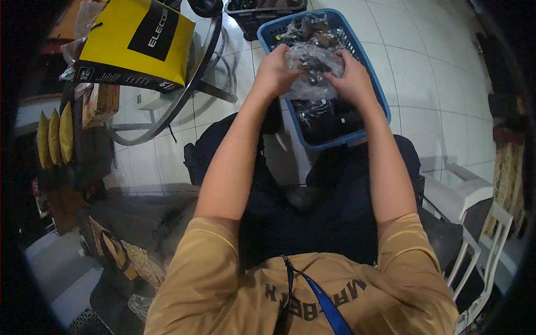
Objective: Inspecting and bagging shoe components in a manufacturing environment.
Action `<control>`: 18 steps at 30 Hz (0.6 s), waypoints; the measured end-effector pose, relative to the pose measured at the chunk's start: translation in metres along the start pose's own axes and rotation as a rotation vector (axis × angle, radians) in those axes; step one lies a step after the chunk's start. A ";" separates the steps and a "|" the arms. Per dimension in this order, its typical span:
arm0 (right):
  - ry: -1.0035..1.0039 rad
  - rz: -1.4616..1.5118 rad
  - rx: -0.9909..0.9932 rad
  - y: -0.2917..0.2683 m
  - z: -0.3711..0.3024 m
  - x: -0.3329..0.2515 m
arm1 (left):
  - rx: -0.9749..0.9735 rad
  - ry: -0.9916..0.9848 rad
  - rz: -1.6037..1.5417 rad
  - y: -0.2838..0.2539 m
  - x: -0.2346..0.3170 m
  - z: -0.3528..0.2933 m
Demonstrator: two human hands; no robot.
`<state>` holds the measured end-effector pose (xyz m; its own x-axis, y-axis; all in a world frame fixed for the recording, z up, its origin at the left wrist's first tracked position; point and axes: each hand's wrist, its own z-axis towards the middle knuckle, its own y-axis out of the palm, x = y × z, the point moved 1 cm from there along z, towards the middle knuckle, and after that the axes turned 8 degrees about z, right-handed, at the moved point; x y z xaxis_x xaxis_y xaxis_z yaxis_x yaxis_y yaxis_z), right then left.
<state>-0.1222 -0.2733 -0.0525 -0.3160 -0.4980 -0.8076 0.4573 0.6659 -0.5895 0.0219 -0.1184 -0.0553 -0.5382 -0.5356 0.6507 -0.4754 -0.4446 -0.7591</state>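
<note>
Both hands grasp the same thing: L hand [274, 72] has the near-L side of a crumpled clear plastic bag [311, 62], R hand [353, 77] the R side, thumbs turned inward, bag b/w them. Sth dark shows thru the plastic; can't tell what. The bag is over the upper-middle part of a blue basket [386, 109], which sits right under the grip & runs out past it at both ends.

In the basket, just below the grip: dark items [326, 121], some w/ shiny wrap, too dim to ID. Just beyond the grip, same basket: more wrapped items [314, 27], clear film over dark/brownish stuff.

Back from the grip twd the body: forearms, then dark trousers [312, 223], knees either side of the basket's near end; then tan shirt [218, 268] w/ blue lanyard [329, 307].

Beyond the grip, a bit L: dark crate [243, 23] near the basket, partly cut off. Farther L of the grip: curved tube frame [162, 125] on the tiled floor [416, 84], & yellow/blk bag [114, 42] beside it. Well R & back of the grip: white chair [460, 195]. Farthest L: three yellowish packets [54, 139], side by side.
</note>
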 end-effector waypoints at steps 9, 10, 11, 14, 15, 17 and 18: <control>-0.244 -0.009 -0.053 0.015 -0.005 0.000 | -0.088 0.104 0.314 0.013 0.004 -0.013; -0.179 -0.122 -0.059 0.014 -0.004 -0.008 | -0.076 0.106 0.317 0.010 0.001 -0.011; -0.114 -0.235 -0.062 0.011 -0.003 -0.014 | -0.199 0.133 0.372 0.009 -0.003 -0.007; -0.019 -0.320 -0.339 -0.002 0.039 -0.015 | -0.425 0.175 0.528 -0.014 0.004 0.033; -0.109 -0.324 -0.260 -0.013 0.052 -0.034 | -0.256 0.207 0.587 -0.035 0.011 0.051; -0.161 -0.334 -0.187 -0.050 0.055 -0.074 | -0.118 0.249 0.623 -0.061 0.059 0.035; -0.424 -0.181 0.033 -0.071 0.054 -0.108 | 0.232 0.445 0.457 -0.102 0.076 0.045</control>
<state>-0.0753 -0.2968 0.0772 -0.0284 -0.7925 -0.6092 0.4543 0.5326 -0.7141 0.0611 -0.1464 0.0704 -0.9083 -0.3820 0.1707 0.0026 -0.4131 -0.9107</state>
